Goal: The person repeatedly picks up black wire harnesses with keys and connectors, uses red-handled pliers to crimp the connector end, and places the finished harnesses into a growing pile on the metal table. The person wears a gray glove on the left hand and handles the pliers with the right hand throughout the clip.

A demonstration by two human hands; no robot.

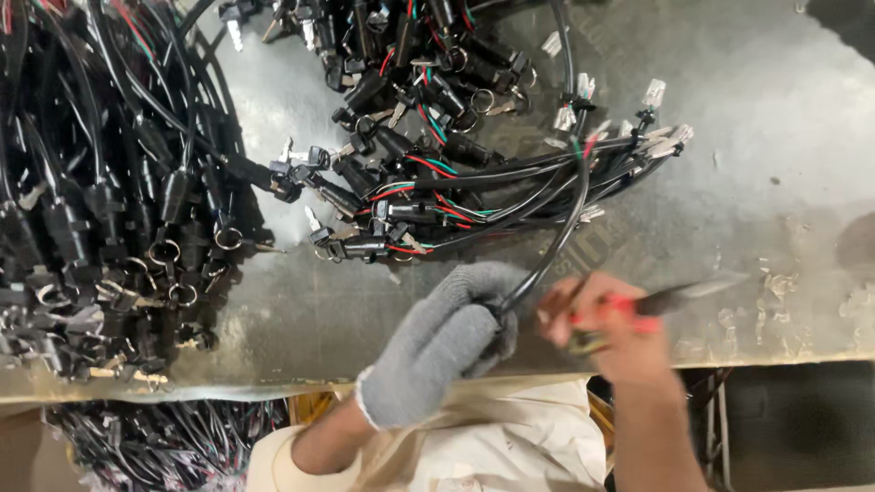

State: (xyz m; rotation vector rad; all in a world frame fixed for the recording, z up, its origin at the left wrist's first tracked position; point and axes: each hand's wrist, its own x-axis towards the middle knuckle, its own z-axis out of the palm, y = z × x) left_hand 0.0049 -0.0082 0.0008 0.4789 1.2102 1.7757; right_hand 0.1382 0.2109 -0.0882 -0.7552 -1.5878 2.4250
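Observation:
My left hand [442,342], in a grey knit glove, is closed around one end of a black sheathed cable [562,228]. The cable arcs up and away to its coloured wire ends with clear terminals [653,94]. My bare right hand [606,328] sits just right of the glove, blurred, gripping a tool with red handles and a dark metal tip [679,296] that points right. The two hands almost touch near the table's front edge.
A heap of black key-switch cables with red and green wires [410,146] lies on the metal tabletop [775,182]. A bigger pile with key rings [100,228] fills the left side. More cables [155,442] lie below the table edge.

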